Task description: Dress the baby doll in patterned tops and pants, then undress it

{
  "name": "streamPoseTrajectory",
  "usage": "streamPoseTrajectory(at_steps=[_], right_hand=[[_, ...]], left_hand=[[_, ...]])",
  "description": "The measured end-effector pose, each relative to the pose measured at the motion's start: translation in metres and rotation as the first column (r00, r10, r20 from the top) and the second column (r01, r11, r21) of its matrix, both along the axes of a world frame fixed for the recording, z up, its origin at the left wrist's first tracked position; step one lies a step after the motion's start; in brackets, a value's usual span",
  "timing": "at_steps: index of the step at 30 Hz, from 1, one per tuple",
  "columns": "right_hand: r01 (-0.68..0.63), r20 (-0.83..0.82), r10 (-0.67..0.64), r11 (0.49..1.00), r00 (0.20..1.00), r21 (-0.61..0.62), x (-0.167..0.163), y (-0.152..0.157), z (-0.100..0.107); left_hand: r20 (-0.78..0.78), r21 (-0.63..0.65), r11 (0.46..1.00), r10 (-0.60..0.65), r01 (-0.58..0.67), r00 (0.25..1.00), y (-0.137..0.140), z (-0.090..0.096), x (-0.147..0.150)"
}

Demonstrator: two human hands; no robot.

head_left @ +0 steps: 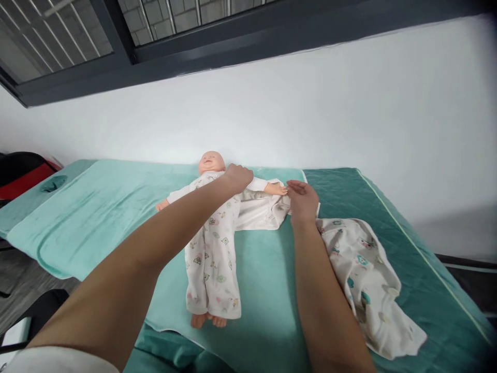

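A baby doll (212,161) lies on its back in a white romper (213,259) with small coloured prints, its bare feet sticking out of the legs. White sleeves cover its arms. My left hand (238,178) is closed at the shoulder and upper sleeve of the doll's arm on the right. That arm stretches sideways over a spread part of the printed garment. At its end, the curled fingertips of my right hand (305,199) meet the doll's hand (275,189). Part of the white cloth runs behind my right hand, which hides its edge.
A second printed white garment (361,280) lies crumpled beside my right forearm. Light green cloth (97,212) covers much of the bed, with darker green quilting (334,186) at right. Behind is a white wall (349,103) under a dark window frame (174,62); a black and red chair (27,173) stands left.
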State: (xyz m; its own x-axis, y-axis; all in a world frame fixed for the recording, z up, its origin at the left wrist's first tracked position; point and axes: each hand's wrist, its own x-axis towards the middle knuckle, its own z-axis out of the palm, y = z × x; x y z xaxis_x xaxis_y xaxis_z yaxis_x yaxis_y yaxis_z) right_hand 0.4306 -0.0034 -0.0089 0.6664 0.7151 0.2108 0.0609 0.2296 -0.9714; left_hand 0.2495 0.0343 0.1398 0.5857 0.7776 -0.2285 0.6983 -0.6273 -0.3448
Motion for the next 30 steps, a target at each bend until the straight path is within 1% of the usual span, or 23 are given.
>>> streamPoseTrajectory(at_steps=[2,3,6,8,10,11,12,14,16,18,19,20,21,22,23,24,26,27,28,29,30], right_hand=[[0.027,-0.101,-0.017,0.995,0.995,0.098,0.001,-0.001,0.002],[0.051,-0.133,-0.034,0.99,0.991,0.129,0.002,-0.001,0.003],[0.124,-0.139,-0.103,0.981,0.985,0.152,0.002,-0.004,0.009],[0.158,-0.039,-0.154,0.977,0.987,0.145,-0.004,-0.008,0.016],[0.166,0.157,-0.186,0.977,0.97,0.133,-0.016,-0.013,0.024],[0.138,0.275,-0.169,0.982,0.946,0.127,-0.025,-0.016,0.028],[0.075,0.38,-0.116,0.99,0.917,0.122,-0.033,-0.019,0.031],[-0.125,0.527,0.052,0.987,0.848,0.104,-0.051,-0.022,0.035],[-0.29,0.588,0.193,0.954,0.786,0.075,-0.064,-0.023,0.034],[-0.356,0.587,0.271,0.934,0.763,0.033,-0.071,-0.023,0.031],[-0.371,0.576,0.302,0.929,0.76,0.002,-0.073,-0.024,0.03],[-0.384,0.565,0.335,0.923,0.754,-0.033,-0.075,-0.024,0.028],[-0.401,0.558,0.369,0.913,0.743,-0.069,-0.077,-0.024,0.027],[-0.42,0.555,0.401,0.902,0.729,-0.1,-0.079,-0.025,0.027],[-0.441,0.556,0.428,0.889,0.712,-0.121,-0.081,-0.026,0.027],[-0.464,0.561,0.451,0.876,0.694,-0.13,-0.083,-0.027,0.027],[-0.505,0.574,0.481,0.853,0.663,-0.132,-0.086,-0.029,0.027],[-0.521,0.577,0.493,0.843,0.651,-0.133,-0.088,-0.03,0.027],[-0.532,0.576,0.504,0.836,0.643,-0.137,-0.089,-0.031,0.027],[-0.538,0.57,0.514,0.831,0.641,-0.144,-0.09,-0.031,0.027],[-0.541,0.556,0.524,0.827,0.645,-0.152,-0.091,-0.03,0.027]], left_hand=[[0.006,-0.015,1.0,-0.005,0.005,1.0,0.002,-0.004,0.006],[0.012,-0.02,1.0,-0.007,0.008,1.0,0.003,-0.006,0.008],[0.04,-0.032,0.999,-0.013,0.014,0.999,0.006,-0.013,0.016],[0.061,-0.052,0.999,-0.013,0.017,0.998,0.007,-0.02,0.021],[0.089,-0.066,0.998,-0.016,0.022,0.996,0.007,-0.027,0.028],[0.104,-0.067,0.997,-0.018,0.025,0.994,0.007,-0.03,0.031],[0.121,-0.074,0.997,-0.011,0.02,0.993,0.007,-0.032,0.034],[0.146,-0.115,0.993,0.029,-0.012,0.989,0.008,-0.033,0.035],[0.148,-0.187,0.981,0.075,-0.047,0.986,0.009,-0.029,0.026],[0.214,-0.239,0.969,0.114,-0.062,0.97,0.009,-0.022,0.004],[0.312,-0.25,0.967,0.139,-0.06,0.94,0.007,-0.02,-0.012],[0.444,-0.249,0.966,0.178,-0.07,0.878,0.004,-0.019,-0.029],[0.589,-0.237,0.967,0.219,-0.092,0.778,0.001,-0.02,-0.048],[0.731,-0.219,0.971,0.228,-0.096,0.643,-0.004,-0.024,-0.066],[0.838,-0.211,0.972,0.235,-0.104,0.493,-0.01,-0.029,-0.084],[0.904,-0.228,0.968,0.252,-0.109,0.345,-0.015,-0.037,-0.099],[0.947,-0.292,0.951,0.302,-0.1,0.11,-0.025,-0.056,-0.123],[0.947,-0.316,0.945,0.319,-0.089,0.024,-0.028,-0.066,-0.13],[0.943,-0.332,0.94,0.331,-0.072,-0.032,-0.03,-0.074,-0.134],[0.94,-0.339,0.939,0.335,-0.057,-0.069,-0.031,-0.08,-0.137],[0.938,-0.339,0.94,0.334,-0.038,-0.089,-0.031,-0.085,-0.137]])
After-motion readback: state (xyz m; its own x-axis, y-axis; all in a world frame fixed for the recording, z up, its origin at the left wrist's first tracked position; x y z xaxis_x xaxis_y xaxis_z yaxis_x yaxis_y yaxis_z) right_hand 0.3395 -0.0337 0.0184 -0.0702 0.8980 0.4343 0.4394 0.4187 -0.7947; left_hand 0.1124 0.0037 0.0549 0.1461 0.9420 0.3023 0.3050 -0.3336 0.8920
